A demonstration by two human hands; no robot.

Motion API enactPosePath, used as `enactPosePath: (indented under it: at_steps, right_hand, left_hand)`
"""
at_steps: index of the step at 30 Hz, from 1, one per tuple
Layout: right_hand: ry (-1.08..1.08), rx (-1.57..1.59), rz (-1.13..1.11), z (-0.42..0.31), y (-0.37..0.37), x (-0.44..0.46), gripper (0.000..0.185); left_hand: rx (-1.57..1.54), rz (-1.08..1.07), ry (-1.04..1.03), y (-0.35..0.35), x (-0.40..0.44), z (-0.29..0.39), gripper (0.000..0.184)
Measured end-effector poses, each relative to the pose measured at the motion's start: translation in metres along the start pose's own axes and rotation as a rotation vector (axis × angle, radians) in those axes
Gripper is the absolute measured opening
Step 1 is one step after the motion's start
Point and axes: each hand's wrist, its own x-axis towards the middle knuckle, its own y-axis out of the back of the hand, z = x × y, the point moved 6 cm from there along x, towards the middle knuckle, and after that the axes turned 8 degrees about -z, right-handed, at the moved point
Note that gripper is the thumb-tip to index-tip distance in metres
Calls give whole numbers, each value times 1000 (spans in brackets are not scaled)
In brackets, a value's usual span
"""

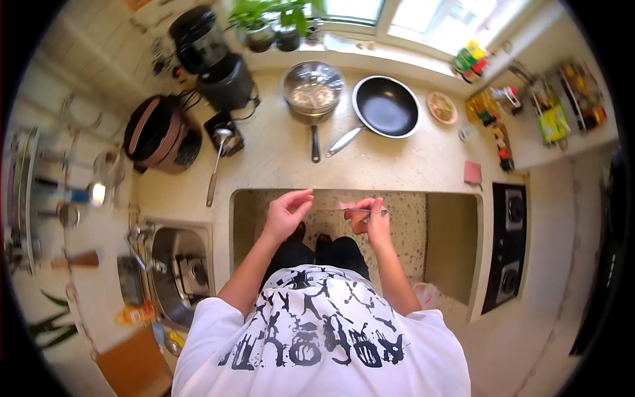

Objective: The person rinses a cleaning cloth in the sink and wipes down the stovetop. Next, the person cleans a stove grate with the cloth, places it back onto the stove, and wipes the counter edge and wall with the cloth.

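Note:
My left hand point(286, 214) is raised over the gap in front of the counter, its fingers loosely curved and nothing visible between them. To its right, my right hand point(374, 223) is closed on a thin metal utensil point(360, 211), whose far end is too small to make out. The two hands are apart. Beyond them on the counter stand a pan with a glass lid point(312, 88) and a black frying pan point(386, 106) with a metal handle.
A sink point(178, 271) is at the left and a black stove point(508, 248) at the right. A rice cooker point(162, 134), a blender point(223, 79), a ladle point(215, 169), a small plate point(442, 108), a pink cloth point(472, 173) and condiment bottles point(489, 106) stand or lie around the counter.

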Motion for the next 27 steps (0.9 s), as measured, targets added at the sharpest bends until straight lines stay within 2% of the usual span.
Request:
enactPosePath:
  at_steps: [1,2,4,6,8,10,13,17,19,20,22,23,25,27]
  right_hand:
    - [116,-76,78,1,6,-2,71]
    - [94,-125,142,18,18,-3,73]
    - [39,-219,266,33,34,-12,76]
    - [21,-35,289,22,29,-32,78]
    - [-7,203,318,14,23,-43,80]
    - [-2,249,324,10,27,-55,75]
    - [4,274,472,5,44,-79,80]
    - [111,279,703,2,75,-130,78]
    - [155,281,853,16,97,-157,77]
    - [171,317,900,23,107,-171,71]
    - [201,390,983,37,126,-198,59]
    - [239,382,1033,41,136,-211,49]
    - [312,362,1124,40,156,-234,30]
    - [154,293,1029,31,173,-257,12]
  left_hand:
    - [52,-117,-50,-13,7,8,38]
    - [100,-234,-103,-27,14,16,41]
    - [217,-482,-96,-56,25,22,64]
    - [198,-639,-184,-85,33,30,76]
    - [323,-768,-345,-107,39,32,92]
    - [322,-844,-338,-126,48,36,77]
    - [499,-1134,6,-151,61,6,51]
    - [741,-1264,-143,-189,56,23,38]
    - [595,-1389,28,-210,53,20,31]
    - [525,-1441,120,-221,52,18,28]
    - [494,-1440,96,-244,54,6,20]
    - [477,-1436,87,-257,55,-2,16]
    - [363,-1396,200,-286,60,-10,11]
    - [313,-1396,277,-317,64,-2,3]
